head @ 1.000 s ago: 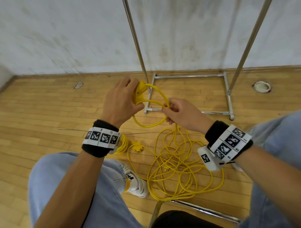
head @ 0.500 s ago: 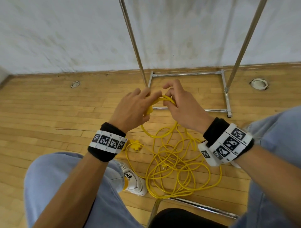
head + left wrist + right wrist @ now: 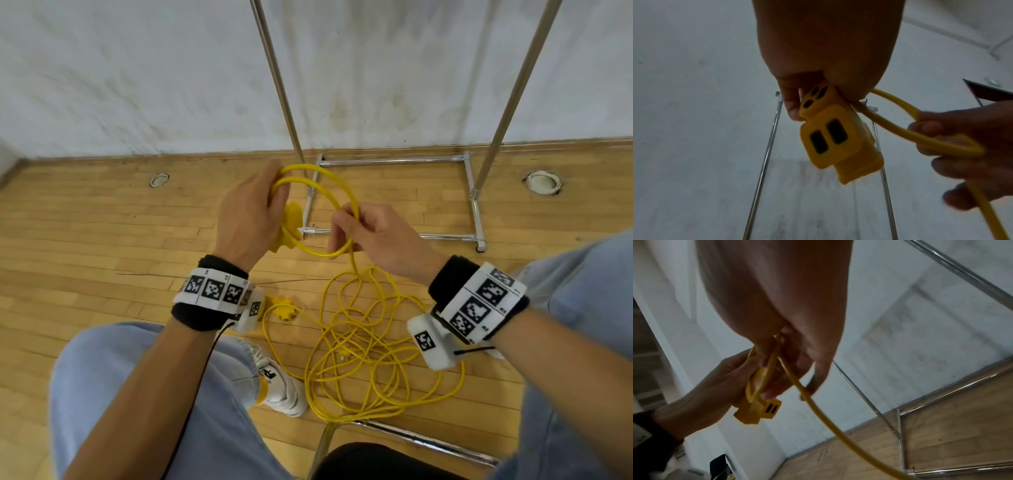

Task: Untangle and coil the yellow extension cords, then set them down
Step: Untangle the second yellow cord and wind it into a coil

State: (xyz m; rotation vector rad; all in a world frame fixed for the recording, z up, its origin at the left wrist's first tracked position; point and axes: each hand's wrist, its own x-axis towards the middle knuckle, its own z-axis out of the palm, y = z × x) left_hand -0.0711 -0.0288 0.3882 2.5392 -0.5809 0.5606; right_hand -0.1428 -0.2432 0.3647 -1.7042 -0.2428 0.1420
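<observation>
A yellow extension cord (image 3: 370,356) lies tangled on the wooden floor between my legs. My left hand (image 3: 250,212) grips the cord's yellow socket block (image 3: 836,142) together with two coiled loops (image 3: 322,178) held chest-high. My right hand (image 3: 370,233) pinches the cord (image 3: 809,402) at the loops' right side, and the strand drops from it to the tangle. A second yellow plug (image 3: 284,308) lies on the floor just below my left wrist, with more yellow cord hidden behind that wrist.
A chrome garment rack (image 3: 476,202) stands against the white wall, its base frame on the floor just beyond my hands. My white sneaker (image 3: 281,387) rests beside the tangle. A metal chair leg (image 3: 411,438) runs under it. Two round floor sockets (image 3: 543,181) sit near the wall.
Both hands met at the cord, then parted. A second loop now lies in my left hand, and my right hand has slid down the strand to the right.
</observation>
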